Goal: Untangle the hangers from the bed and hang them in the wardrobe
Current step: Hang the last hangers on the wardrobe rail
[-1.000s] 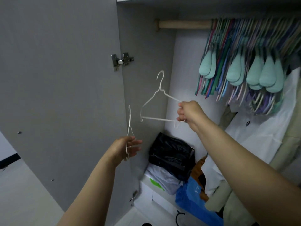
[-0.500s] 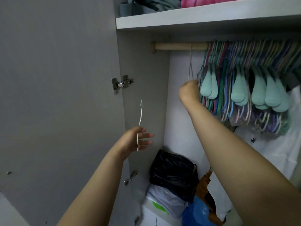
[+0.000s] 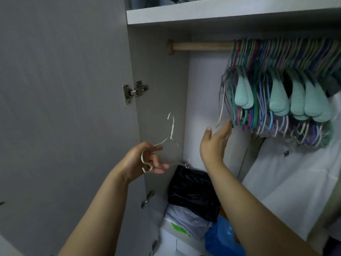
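My left hand (image 3: 145, 158) holds a thin white wire hanger (image 3: 172, 134) by one end, hook pointing up, in front of the open wardrobe. My right hand (image 3: 215, 141) is empty with straight fingers, its fingertips just under a second white hanger (image 3: 222, 106) that hangs at the left end of the packed row. That row of several coloured hangers (image 3: 280, 93) fills the wooden rail (image 3: 201, 46) from its middle to the right.
The grey wardrobe door (image 3: 64, 108) stands open on the left, with a metal hinge (image 3: 135, 91). A shelf (image 3: 221, 12) runs above the rail. Below lie a black bag (image 3: 193, 191), a blue bag (image 3: 221, 239) and a white garment (image 3: 295, 182).
My right hand hung its white hanger on the rail, let go and dropped lower with the fingers spread. My left hand turned its hanger so the frame faces me.
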The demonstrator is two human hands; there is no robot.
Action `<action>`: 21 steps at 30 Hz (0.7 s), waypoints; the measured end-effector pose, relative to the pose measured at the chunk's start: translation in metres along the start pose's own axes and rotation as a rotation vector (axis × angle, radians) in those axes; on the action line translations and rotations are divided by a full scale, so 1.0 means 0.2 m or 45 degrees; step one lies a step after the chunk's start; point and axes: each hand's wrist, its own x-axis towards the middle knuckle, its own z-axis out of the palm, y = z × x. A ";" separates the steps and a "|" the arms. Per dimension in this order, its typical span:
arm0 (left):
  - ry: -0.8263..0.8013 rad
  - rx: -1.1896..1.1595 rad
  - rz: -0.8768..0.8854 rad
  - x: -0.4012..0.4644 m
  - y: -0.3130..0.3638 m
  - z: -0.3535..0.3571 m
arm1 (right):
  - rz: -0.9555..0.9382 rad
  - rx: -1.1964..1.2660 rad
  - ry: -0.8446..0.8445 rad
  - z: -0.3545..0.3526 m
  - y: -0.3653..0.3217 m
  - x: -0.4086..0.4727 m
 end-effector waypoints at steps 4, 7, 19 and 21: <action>-0.315 -0.125 -0.158 -0.07 0.08 -0.07 | 0.254 -0.202 -0.327 0.03 0.28 -0.14; -0.591 -0.399 -0.213 -0.10 0.12 -0.16 | 0.478 -0.320 -0.933 -0.06 0.42 -0.15; -0.611 -1.071 -0.085 0.00 -0.02 -0.41 | 0.572 0.167 -1.232 -0.58 0.08 0.14; -0.097 -1.120 0.057 0.06 -0.06 -0.38 | 0.500 0.173 -1.198 -0.65 -0.07 0.18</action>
